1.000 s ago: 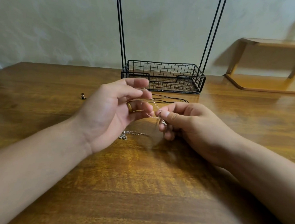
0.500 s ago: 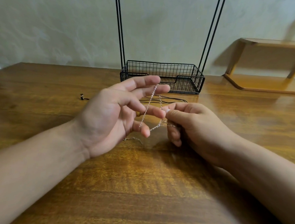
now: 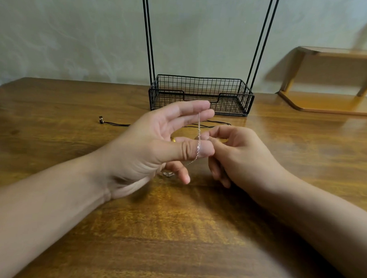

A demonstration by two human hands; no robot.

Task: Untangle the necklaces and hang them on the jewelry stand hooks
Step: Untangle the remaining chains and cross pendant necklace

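Above the wooden worktop [image 3: 195, 234], the left hand [image 3: 155, 146] spreads its fingers [image 3: 192, 106] with a silver chain [image 3: 198, 135] draped over them; the right hand [image 3: 238, 154] pinches that chain. Behind stands a wire jewelry stand [image 3: 201, 93], a black cord [image 3: 116, 123] beside it.

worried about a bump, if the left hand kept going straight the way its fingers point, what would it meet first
Probably the jewelry stand's wire basket: the left hand has its fingers aimed up and right at the basket's front wall. The silver chain already hangs across them. Depth is unclear, so the gap cannot be judged.
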